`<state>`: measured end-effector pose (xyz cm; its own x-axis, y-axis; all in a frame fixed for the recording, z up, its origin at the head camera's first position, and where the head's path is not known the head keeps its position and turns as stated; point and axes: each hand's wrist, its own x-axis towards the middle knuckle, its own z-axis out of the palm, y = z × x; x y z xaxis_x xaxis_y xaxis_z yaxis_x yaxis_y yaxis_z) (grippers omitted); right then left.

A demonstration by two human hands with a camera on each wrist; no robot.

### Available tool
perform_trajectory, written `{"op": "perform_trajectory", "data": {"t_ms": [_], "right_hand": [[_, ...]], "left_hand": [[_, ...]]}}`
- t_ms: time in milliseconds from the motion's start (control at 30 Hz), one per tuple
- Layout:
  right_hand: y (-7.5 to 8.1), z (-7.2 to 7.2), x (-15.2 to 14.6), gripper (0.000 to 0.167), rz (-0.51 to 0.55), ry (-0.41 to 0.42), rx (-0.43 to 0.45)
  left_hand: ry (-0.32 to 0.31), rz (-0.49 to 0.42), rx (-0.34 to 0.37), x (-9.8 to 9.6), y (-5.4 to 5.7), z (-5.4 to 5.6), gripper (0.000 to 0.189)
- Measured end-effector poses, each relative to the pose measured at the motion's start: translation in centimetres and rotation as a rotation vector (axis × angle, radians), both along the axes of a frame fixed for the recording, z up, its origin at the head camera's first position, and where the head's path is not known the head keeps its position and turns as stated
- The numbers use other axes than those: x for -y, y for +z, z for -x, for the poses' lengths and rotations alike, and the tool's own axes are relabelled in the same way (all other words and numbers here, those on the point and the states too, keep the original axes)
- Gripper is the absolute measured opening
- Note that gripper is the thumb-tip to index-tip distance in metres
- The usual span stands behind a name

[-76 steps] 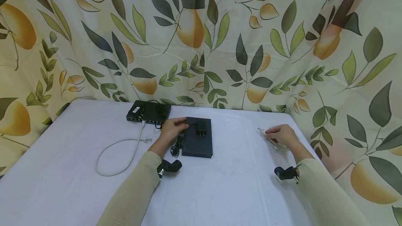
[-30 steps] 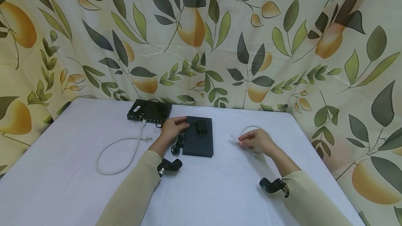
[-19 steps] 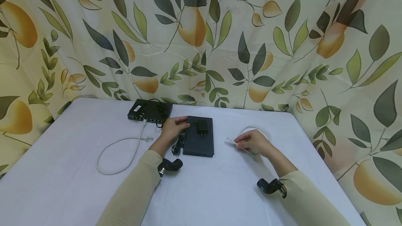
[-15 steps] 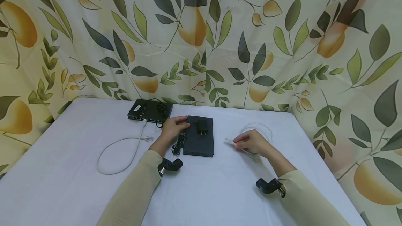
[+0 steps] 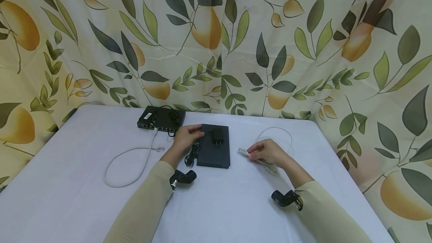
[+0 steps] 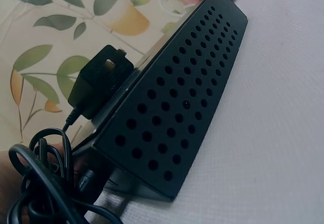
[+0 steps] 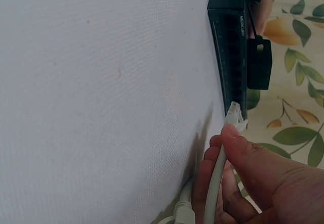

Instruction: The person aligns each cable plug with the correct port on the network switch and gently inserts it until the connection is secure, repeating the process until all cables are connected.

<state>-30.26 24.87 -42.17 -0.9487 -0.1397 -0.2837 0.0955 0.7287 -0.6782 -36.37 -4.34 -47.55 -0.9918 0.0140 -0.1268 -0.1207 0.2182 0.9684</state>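
A black network switch (image 5: 216, 156) lies flat on the table, a black power adapter (image 5: 217, 136) on top and its bundled cord (image 6: 45, 178) along the left side. My left hand (image 5: 183, 138) holds the switch's far left corner; the cord partly hides this hand in the left wrist view. Just right of the switch, my right hand (image 5: 268, 151) pinches a white Ethernet cable (image 7: 215, 183) behind its clear plug (image 7: 233, 113). In the right wrist view the plug overlaps the near end of the port row (image 7: 234, 57). The cable's other plug (image 7: 183, 211) hangs below the fingers.
Behind on the left sits another black network switch (image 5: 160, 117) with a cord on top. A white Ethernet cable (image 5: 116, 156) runs from its front and loops on the white table (image 5: 236, 213). A fruit-patterned curtain (image 5: 216, 66) stands behind the table.
My right hand has brought the white Ethernet cable leftward from the table's right side to beside the switch, and its loop has spread out. My left hand stays at the switch.
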Motion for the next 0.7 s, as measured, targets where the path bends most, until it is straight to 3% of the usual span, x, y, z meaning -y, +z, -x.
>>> {"op": "perform_trajectory", "data": {"t_ms": [700], "right_hand": [[0.06, 0.07, 0.86, 0.015, 0.014, 0.097, -0.016]], "left_hand": [[-0.009, -0.014, 0.01, 0.06, -0.01, 0.02, 0.043]]}}
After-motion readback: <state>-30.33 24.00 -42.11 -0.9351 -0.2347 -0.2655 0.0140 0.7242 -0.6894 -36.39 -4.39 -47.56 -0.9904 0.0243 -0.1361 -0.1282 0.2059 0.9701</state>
